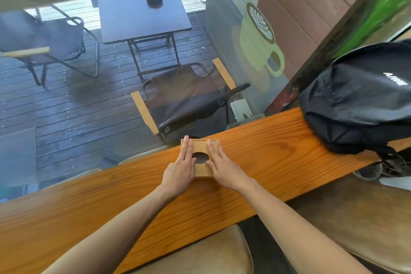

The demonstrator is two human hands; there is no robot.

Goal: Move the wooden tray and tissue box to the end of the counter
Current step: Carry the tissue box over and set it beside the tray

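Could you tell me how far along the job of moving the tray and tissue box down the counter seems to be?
Nothing looks finished. In hand: the left hand and right hand lie flat on the wooden tissue box, mid-counter. Left: getting it to the counter's end, where a black backpack sits. No separate tray is distinguishable.

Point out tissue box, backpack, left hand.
tissue box (201,148): head view, top panel above the oval opening.
backpack (360,100): head view, middle of black fabric body.
left hand (180,168): head view, back of hand.
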